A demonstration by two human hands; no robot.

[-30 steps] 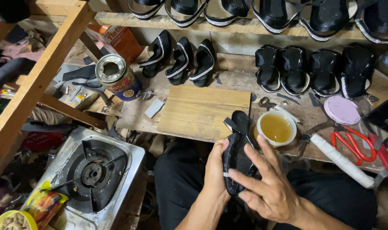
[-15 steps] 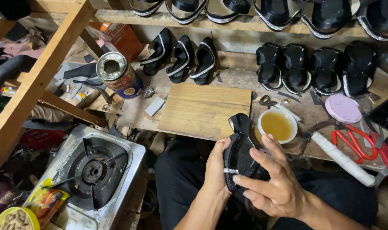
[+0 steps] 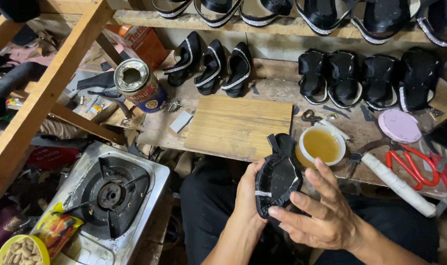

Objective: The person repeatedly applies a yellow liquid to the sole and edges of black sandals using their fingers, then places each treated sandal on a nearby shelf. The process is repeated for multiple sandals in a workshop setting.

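Fingers first: the right hand [image 3: 326,218] has its fingers [image 3: 309,201] spread and laid flat against the black sandal [image 3: 277,179], fingertips pressing its lower right edge, thumb underneath. The left hand [image 3: 247,194] cups the sandal from the other side, fingers wrapped behind it and out of sight, thumb along its left rim beside a small sparkly strip. So the sandal sits upright between both palms, over the person's lap, just in front of the tabletop [image 3: 262,91] edge.

Right behind the sandal's top stands a white bowl of amber glue [image 3: 321,145], nearly touching it. Left of the bowl lies a wooden board [image 3: 238,126]. Out to the right, red scissors [image 3: 414,164] and a white-wrapped tool handle [image 3: 397,184], with a pink round lid [image 3: 399,125] beyond. Rows of black sandals [image 3: 366,81] line the back. Far left, an open tin can [image 3: 137,84], and below it a gas stove [image 3: 110,194].
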